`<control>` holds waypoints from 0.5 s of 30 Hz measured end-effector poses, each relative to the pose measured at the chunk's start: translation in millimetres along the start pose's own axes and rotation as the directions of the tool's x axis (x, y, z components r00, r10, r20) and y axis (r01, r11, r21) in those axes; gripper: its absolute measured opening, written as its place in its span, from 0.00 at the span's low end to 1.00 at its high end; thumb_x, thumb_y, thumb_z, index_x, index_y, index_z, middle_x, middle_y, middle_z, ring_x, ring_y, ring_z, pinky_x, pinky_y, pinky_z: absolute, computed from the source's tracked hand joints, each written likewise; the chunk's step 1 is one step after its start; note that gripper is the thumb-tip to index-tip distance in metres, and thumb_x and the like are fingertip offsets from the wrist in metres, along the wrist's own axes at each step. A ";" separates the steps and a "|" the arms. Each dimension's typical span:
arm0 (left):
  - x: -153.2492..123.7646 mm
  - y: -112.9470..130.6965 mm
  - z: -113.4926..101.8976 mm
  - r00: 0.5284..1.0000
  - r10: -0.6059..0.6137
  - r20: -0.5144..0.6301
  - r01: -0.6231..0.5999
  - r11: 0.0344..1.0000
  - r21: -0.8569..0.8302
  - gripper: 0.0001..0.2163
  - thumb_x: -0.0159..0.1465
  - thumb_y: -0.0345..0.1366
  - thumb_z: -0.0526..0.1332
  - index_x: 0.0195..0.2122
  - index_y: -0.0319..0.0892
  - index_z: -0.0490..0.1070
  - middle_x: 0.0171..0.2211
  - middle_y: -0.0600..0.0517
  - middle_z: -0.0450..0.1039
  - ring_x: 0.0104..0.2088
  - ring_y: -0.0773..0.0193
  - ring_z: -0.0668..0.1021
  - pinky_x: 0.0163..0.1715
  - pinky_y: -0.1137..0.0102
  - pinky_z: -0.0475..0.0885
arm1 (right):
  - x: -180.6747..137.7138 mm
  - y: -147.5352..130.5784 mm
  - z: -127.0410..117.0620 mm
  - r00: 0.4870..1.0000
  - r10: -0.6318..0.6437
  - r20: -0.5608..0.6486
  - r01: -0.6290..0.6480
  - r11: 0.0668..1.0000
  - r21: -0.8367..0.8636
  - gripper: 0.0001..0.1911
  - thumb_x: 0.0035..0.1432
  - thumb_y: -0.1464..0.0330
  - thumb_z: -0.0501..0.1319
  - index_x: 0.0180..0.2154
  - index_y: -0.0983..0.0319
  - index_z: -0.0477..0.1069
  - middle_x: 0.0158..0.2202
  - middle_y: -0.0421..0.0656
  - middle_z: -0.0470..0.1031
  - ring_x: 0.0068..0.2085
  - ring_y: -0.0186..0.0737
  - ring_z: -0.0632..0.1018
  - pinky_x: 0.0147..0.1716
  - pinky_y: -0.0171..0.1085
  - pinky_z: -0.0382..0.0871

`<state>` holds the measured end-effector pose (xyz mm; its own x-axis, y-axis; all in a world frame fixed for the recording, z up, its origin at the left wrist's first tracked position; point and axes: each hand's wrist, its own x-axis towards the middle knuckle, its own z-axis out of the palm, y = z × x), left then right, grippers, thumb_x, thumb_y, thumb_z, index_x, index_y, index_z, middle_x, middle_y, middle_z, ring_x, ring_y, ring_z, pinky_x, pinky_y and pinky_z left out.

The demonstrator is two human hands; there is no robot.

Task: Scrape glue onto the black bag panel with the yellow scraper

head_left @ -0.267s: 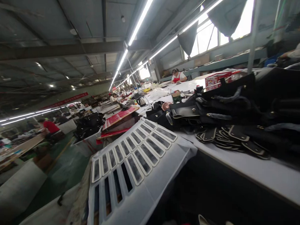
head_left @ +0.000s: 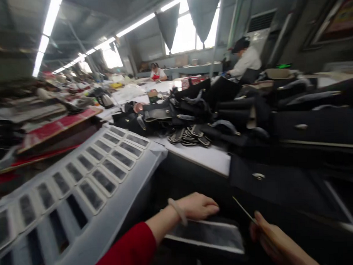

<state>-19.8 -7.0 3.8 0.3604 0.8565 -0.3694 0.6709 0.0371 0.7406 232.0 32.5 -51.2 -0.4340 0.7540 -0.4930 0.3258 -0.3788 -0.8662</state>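
Observation:
My left hand (head_left: 196,206), in a red sleeve with a pale bracelet, rests palm down on the far edge of a dark flat piece with a pale border (head_left: 207,234) that lies in front of me. My right hand (head_left: 273,237) is at the lower right, its fingers closed on a thin pale stick (head_left: 244,210) that points up and left. A black leather panel with a metal stud (head_left: 259,176) lies just beyond both hands.
A white slatted rack (head_left: 88,178) holding several dark bordered pieces slopes away on the left. Black bag parts and straps (head_left: 190,120) are heaped on the white table (head_left: 209,156). A person in white (head_left: 246,60) works at the back right, another in red (head_left: 157,73) farther off.
The view has swung right and down. Both my hands, the bordered piece and the stick have come into view; the rack has shifted to the left.

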 end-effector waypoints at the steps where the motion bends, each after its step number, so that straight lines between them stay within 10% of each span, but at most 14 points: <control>1: -3.4 -6.0 -4.7 0.999 0.018 -0.036 -0.019 1.000 -0.024 0.17 0.68 0.42 0.52 0.48 0.45 0.77 0.44 0.50 0.80 0.43 0.55 0.79 0.44 0.66 0.69 | -9.6 1.3 -9.2 0.994 0.104 0.046 -0.109 0.986 0.128 0.38 0.55 0.34 0.47 0.30 0.61 0.73 0.16 0.34 0.55 0.16 0.27 0.53 0.15 0.30 0.44; 7: -39.2 -37.7 -27.6 0.975 -0.048 -0.216 0.006 0.981 -0.192 0.20 0.68 0.50 0.51 0.43 0.44 0.78 0.40 0.53 0.80 0.42 0.56 0.78 0.44 0.70 0.67 | -21.6 0.2 2.5 0.980 0.081 0.183 -0.152 0.898 0.413 0.46 0.45 0.32 0.58 0.54 0.58 0.63 0.24 0.32 0.59 0.22 0.29 0.59 0.23 0.32 0.57; 12: -82.0 -83.3 -13.1 0.897 -0.253 -0.363 0.088 0.906 -0.413 0.23 0.68 0.54 0.48 0.45 0.43 0.76 0.46 0.50 0.79 0.51 0.54 0.76 0.54 0.67 0.65 | 3.0 16.7 27.5 0.998 0.045 0.041 -0.053 0.970 0.237 0.30 0.51 0.42 0.64 0.37 0.64 0.69 0.22 0.32 0.57 0.22 0.29 0.58 0.22 0.32 0.52; 15: -106.6 -109.9 11.7 0.825 -0.422 -0.375 0.018 0.683 -0.730 0.27 0.65 0.59 0.50 0.47 0.44 0.75 0.51 0.48 0.77 0.56 0.52 0.74 0.59 0.63 0.62 | 11.9 24.5 32.4 0.999 -0.042 0.016 0.039 0.986 0.161 0.29 0.47 0.43 0.67 0.29 0.64 0.69 0.26 0.37 0.64 0.29 0.34 0.65 0.30 0.34 0.60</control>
<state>-124.4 -108.4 -44.8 -0.2287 0.8841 -0.4075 -0.0082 0.4169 0.9089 207.6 14.8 -81.0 -0.4608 0.7604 -0.4577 0.1690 -0.4311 -0.8863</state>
